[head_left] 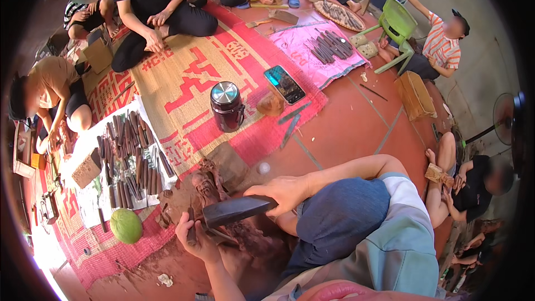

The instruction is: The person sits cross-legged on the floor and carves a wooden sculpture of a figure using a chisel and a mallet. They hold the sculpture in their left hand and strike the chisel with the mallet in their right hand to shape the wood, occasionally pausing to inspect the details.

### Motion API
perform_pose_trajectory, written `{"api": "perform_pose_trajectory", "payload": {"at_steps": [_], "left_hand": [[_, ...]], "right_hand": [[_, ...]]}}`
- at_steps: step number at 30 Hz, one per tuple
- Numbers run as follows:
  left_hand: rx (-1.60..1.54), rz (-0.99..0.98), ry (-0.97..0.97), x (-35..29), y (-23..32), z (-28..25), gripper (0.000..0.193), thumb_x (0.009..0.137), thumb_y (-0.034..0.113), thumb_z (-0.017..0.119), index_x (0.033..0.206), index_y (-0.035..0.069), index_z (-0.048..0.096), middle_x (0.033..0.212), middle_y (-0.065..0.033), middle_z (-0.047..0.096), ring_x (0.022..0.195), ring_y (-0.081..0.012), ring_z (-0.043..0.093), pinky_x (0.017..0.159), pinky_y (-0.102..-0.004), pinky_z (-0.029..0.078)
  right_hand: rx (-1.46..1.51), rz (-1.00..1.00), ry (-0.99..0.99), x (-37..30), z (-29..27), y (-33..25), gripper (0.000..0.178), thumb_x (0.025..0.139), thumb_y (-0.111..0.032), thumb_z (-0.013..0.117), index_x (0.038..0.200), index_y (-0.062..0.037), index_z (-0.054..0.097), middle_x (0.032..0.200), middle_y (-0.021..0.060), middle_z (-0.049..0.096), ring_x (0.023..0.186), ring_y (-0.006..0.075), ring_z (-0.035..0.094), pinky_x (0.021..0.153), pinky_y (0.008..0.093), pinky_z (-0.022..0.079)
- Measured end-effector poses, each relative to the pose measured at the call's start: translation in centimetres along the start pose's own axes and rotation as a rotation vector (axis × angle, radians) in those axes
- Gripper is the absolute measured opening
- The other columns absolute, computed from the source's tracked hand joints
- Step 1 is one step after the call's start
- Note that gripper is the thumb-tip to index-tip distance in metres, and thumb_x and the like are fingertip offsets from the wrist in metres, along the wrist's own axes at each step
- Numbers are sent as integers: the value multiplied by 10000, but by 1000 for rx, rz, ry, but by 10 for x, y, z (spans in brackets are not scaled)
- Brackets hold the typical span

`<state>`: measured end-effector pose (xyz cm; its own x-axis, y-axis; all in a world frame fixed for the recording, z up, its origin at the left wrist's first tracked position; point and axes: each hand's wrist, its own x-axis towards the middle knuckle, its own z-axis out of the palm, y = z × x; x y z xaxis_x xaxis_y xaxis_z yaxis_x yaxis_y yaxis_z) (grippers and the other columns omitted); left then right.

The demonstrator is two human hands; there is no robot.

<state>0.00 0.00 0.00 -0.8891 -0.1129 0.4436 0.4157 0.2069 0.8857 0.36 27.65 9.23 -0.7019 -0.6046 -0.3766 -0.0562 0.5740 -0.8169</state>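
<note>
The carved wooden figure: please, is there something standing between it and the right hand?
Yes. The dark bar, held in the right hand, crosses in front of the carved wooden figure, hiding part of it but leaving its upper end uncovered. I cannot tell whether they touch.

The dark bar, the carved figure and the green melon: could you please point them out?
Dark bar (237, 210), head view: its broad side.
Carved figure (205, 187), head view: its upper part.
Green melon (126, 226), head view: its rind's middle.
</note>
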Motion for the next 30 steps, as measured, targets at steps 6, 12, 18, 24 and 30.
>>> {"api": "perform_pose_trajectory", "payload": {"at_steps": [6,12,18,24,30], "left_hand": [[197,61,-29,-9,-5,12,218,761,-132,603,929,4,578,1079,-168,586,1033,-315,579,921,-394,452],[93,32,32,-11,-1,4,269,776,-129,588,999,12,538,1086,-168,560,1005,-266,576,886,-344,475],[0,37,45,3,11,13,215,801,-92,576,987,12,551,1068,-160,569,1018,-278,571,920,-367,441],[-99,-73,7,-10,11,-1,239,736,-92,678,927,27,598,1063,-164,608,1016,-288,597,895,-354,466],[50,-42,-33,-14,15,2,211,799,-59,646,968,11,540,1066,-181,581,1044,-308,590,922,-400,466]], "right_hand": [[-8,-210,78,3,9,11,649,754,-218,670,1322,-129,367,956,158,619,846,358,617,711,434,472],[-15,-111,46,2,0,5,637,763,-241,675,1316,-135,376,999,164,621,877,364,618,725,433,486],[-63,-102,69,8,-8,6,615,744,-202,658,1298,-140,399,986,180,613,869,377,611,720,446,480],[-74,-4,33,6,2,-7,611,724,-208,657,1283,-150,416,986,190,613,871,391,608,733,460,486],[-121,-31,28,9,2,-1,603,683,-153,652,1257,-116,467,1025,174,618,929,371,606,775,437,496]]}}
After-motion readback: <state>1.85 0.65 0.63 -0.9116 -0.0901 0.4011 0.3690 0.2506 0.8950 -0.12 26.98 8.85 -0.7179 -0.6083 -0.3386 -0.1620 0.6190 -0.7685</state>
